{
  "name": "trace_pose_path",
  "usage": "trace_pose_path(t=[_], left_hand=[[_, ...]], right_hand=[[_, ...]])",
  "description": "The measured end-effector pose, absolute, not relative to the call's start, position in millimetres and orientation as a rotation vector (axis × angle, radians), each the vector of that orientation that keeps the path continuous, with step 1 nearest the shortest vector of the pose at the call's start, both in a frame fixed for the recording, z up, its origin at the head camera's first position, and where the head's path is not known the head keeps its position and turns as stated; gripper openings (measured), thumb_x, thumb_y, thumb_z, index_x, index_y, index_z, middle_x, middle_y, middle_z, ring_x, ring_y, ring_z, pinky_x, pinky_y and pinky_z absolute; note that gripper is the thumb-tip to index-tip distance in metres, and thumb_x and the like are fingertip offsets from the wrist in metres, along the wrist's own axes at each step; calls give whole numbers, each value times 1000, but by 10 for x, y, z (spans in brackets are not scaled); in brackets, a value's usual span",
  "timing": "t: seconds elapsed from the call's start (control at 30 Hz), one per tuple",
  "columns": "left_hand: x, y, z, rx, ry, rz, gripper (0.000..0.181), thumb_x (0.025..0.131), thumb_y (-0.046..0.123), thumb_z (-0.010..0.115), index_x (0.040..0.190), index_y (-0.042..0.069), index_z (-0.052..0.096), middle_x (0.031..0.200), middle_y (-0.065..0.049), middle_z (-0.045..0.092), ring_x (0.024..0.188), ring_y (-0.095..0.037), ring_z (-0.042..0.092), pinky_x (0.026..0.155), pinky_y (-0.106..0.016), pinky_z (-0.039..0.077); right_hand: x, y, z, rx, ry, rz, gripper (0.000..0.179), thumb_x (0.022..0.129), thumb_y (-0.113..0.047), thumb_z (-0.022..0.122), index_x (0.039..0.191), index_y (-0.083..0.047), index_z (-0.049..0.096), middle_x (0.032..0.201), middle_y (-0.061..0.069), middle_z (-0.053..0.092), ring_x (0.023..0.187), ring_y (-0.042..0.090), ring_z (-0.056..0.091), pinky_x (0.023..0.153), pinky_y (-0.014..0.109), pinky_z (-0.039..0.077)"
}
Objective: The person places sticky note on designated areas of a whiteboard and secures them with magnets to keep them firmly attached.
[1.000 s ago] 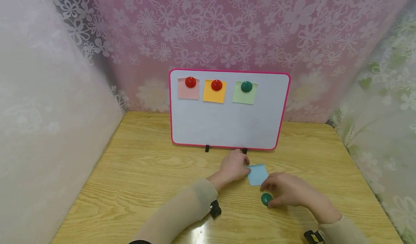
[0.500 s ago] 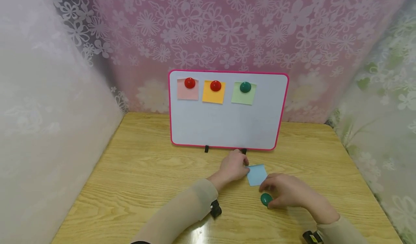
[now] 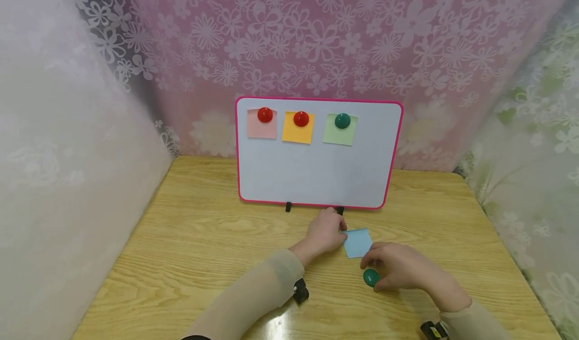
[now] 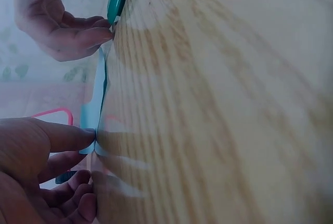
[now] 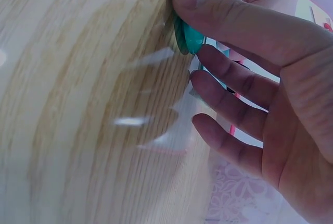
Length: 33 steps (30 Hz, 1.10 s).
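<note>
A small blue sticky note (image 3: 358, 243) lies on the table in front of the whiteboard. My left hand (image 3: 325, 229) pinches its left corner between thumb and forefinger, and the left wrist view shows the thumb (image 4: 78, 136) pressed on the paper. A round green magnet (image 3: 372, 277) sits just below the note's right corner. My right hand (image 3: 400, 267) holds this magnet by its edges, the thumb (image 5: 208, 13) on one side and the forefinger on the other. Its remaining fingers are loosely bent, and its fingertips reach the note's right edge in the head view.
A pink-framed whiteboard (image 3: 312, 174) stands upright behind the hands on small black feet (image 3: 288, 207). Pink (image 3: 261, 130), orange (image 3: 296, 135) and light green (image 3: 336, 136) notes hang along its top under red and green magnets. Patterned curtains (image 3: 316, 43) enclose the wooden table (image 3: 203, 239).
</note>
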<state>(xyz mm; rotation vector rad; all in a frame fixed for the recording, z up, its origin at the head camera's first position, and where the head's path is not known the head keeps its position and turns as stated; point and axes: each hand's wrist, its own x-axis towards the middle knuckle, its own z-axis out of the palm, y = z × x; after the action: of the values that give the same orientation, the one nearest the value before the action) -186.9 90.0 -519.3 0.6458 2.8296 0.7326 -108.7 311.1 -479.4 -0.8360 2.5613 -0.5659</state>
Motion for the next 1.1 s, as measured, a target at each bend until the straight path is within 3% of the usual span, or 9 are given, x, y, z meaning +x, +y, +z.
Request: trace_pose_path(t=[1.1], left_hand=[[-1908, 868, -5210, 666, 2835, 745, 7, 98, 24, 78, 94, 22, 83, 97, 7, 59, 95, -10, 56, 78, -23, 51]], right_hand=[[-1167, 3060, -4822, -839, 2533, -544, 32, 79, -23, 93, 105, -31, 75, 103, -19, 63, 87, 0, 58, 78, 32, 55]])
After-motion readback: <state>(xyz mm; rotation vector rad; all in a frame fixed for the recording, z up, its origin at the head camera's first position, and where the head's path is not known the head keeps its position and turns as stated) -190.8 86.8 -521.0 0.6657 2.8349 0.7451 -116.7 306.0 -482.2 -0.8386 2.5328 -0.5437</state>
